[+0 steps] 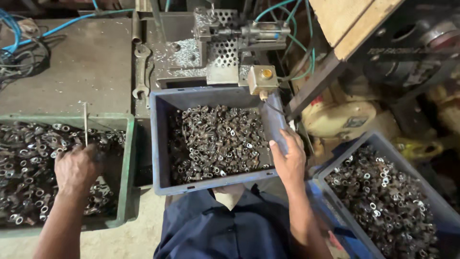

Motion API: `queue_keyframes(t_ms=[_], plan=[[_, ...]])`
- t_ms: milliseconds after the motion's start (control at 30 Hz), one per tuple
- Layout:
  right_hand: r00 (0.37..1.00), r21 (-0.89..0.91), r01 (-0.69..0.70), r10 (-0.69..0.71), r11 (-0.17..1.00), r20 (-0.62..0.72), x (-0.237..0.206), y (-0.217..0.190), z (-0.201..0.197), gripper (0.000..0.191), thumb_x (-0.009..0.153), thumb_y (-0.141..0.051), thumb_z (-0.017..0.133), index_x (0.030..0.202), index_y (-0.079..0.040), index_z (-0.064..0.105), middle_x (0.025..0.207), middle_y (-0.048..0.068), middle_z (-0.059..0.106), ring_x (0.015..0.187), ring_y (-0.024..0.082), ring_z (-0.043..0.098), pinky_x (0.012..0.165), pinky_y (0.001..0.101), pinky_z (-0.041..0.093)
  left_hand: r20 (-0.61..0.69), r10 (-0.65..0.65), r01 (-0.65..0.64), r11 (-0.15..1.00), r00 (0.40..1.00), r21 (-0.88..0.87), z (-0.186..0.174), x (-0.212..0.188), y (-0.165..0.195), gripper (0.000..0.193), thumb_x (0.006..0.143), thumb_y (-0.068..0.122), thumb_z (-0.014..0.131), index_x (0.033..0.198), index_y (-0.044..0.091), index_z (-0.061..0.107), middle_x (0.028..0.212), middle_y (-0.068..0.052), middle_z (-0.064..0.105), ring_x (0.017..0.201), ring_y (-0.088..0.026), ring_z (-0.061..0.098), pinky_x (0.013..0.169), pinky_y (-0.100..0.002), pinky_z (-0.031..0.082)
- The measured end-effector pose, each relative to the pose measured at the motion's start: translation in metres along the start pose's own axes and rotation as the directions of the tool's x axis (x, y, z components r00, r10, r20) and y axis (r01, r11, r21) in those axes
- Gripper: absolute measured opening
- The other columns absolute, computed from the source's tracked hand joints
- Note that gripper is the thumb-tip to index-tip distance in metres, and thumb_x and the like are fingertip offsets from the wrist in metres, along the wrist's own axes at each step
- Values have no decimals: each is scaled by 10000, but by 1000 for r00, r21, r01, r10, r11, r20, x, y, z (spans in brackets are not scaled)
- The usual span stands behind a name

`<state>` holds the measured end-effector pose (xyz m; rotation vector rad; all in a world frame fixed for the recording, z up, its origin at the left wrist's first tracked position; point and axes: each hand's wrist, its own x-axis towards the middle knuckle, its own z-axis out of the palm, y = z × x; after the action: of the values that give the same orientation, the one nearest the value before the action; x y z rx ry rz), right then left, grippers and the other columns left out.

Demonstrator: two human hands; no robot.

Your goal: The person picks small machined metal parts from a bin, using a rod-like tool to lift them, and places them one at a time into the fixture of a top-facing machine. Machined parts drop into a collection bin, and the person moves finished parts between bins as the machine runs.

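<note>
Reaching into the green crate (pixel 128 168) at the tabletop's left edge, your left hand (pixel 75 169) rests on the heap of small metal fittings (pixel 28 163), fingers curled down into the pile; whether they have closed on a piece cannot be told from this view. A thin metal rod (pixel 86 123) stands upright just beyond that hand. Your right hand (pixel 289 160) grips the right wall of the blue-grey crate (pixel 160 139), fingers clenched over the rim. That crate sits at the front edge directly before you, filled with similar fittings (pixel 215 141). A second blue crate (pixel 335 163) of the same parts lies lower, to your right.

Hazards to note:
- The centre crate overhangs toward your lap. A pull on one wall alone could tilt it and spill the load.
- The fittings look rough and oily. Bare fingers pushed into the heap may be cut or lose their hold.
- The upright rod stands near your left hand; a careless lift could strike it.
- Blue air hoses (pixel 287 33) and the small fixture (pixel 225 43) stand behind the centre crate, so pushing it back could snag them.
</note>
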<state>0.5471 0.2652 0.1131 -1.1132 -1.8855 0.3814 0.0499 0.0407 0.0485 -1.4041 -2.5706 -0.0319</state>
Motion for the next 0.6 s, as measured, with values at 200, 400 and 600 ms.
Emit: queue_keyframes(t_ms=[200, 400, 600], plan=[[997, -55, 72, -72, 996, 6, 4, 3, 2, 369, 894, -171, 756, 1214, -2, 683, 1256, 198, 685, 1190, 362, 649, 1035, 422, 498, 145, 11, -19, 998, 989, 58, 35, 4, 0, 240, 931, 292, 565, 1070, 200, 738, 1081, -110, 772, 919, -319, 771, 1116, -506, 465], [998, -55, 57, -55, 997, 41, 4, -5, 3, 346, 890, -166, 755, 1192, -6, 700, 1195, 188, 709, 1113, 354, 679, 981, 416, 523, 148, -31, 18, 996, 988, 88, 47, -3, -1, 248, 924, 215, 569, 1110, 217, 733, 1136, -102, 772, 930, -309, 780, 1205, -526, 419], [997, -37, 71, -70, 997, 20, 5, -8, -1, 320, 897, -161, 753, 1172, -4, 705, 1160, 192, 723, 1067, 352, 700, 948, 417, 539, 161, -88, 79, 995, 983, 61, 24, 0, 8, 296, 847, 255, 633, 1122, 175, 708, 1132, -114, 764, 918, -305, 765, 1141, -495, 439]])
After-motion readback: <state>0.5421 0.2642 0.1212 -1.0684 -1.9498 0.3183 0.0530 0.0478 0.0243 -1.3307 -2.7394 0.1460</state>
